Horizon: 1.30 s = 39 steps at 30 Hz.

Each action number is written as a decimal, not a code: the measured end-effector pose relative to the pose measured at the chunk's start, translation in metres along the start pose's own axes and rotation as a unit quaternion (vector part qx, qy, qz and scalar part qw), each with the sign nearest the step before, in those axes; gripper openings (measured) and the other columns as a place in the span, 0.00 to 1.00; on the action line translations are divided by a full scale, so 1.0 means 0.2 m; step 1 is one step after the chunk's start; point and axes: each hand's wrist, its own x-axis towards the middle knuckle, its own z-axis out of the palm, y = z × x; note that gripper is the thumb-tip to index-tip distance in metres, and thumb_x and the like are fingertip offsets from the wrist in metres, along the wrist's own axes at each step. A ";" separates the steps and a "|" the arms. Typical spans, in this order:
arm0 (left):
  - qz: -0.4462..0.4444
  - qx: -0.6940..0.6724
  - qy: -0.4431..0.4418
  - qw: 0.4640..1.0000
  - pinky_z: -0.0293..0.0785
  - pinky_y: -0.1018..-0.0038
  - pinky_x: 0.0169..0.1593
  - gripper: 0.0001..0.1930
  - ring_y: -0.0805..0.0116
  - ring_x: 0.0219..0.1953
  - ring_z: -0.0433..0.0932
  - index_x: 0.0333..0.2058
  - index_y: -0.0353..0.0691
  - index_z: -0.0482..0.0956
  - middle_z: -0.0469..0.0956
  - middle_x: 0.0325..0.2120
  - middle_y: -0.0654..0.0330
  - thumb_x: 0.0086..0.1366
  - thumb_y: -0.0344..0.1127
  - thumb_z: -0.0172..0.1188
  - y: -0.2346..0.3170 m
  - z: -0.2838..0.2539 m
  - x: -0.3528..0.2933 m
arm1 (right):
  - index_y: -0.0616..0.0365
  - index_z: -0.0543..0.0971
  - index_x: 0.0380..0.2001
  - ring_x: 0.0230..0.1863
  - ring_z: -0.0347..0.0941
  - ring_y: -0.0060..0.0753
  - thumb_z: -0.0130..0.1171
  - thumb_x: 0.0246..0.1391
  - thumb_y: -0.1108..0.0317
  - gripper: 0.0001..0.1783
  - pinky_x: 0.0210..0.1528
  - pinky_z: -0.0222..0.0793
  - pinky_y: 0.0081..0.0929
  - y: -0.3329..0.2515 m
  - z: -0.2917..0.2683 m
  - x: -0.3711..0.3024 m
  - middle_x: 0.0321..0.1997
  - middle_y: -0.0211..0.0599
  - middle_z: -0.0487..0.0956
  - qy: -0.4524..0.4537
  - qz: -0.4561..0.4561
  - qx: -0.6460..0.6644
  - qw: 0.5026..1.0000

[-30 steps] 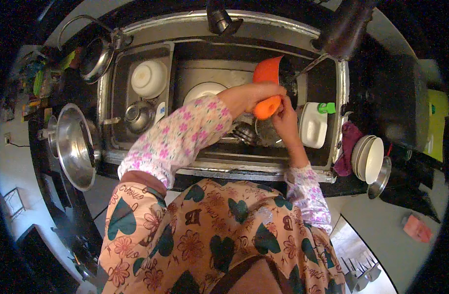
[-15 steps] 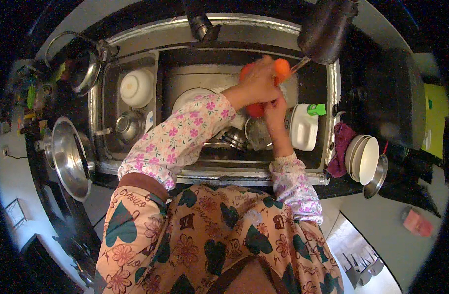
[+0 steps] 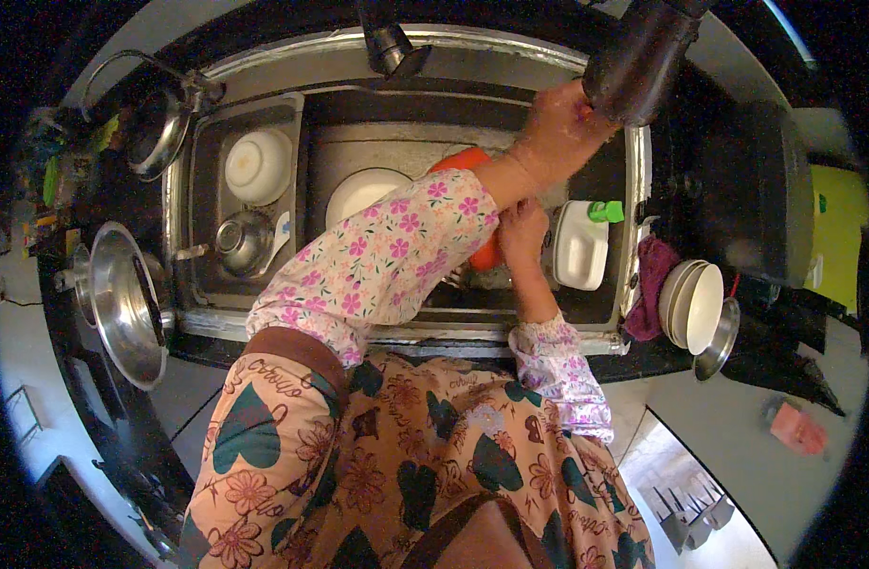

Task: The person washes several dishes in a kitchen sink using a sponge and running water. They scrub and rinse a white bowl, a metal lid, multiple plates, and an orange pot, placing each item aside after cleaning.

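Head: left hand (image 3: pixel 557 137) at sink (image 3: pixel 633 180)'s far right corner, against dark cylinder (image 3: pixel 643 71), grip hidden, cannot tell | right hand (image 3: pixel 522 230) clamped on red vessel (image 3: pixel 487 255), over sink's right half, partly behind left sleeve (image 3: pixel 387 247) | white bottle (image 3: pixel 578 251) by sink's right edge
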 end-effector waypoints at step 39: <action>0.150 0.500 -0.037 0.852 0.58 0.56 0.56 0.21 0.51 0.53 0.64 0.48 0.38 0.70 0.68 0.49 0.50 0.59 0.42 0.46 -0.14 -0.16 -0.43 | 0.65 0.75 0.33 0.32 0.66 0.23 0.44 0.57 0.62 0.16 0.35 0.63 0.23 0.02 -0.20 0.13 0.31 0.33 0.74 0.078 0.051 0.302 0.949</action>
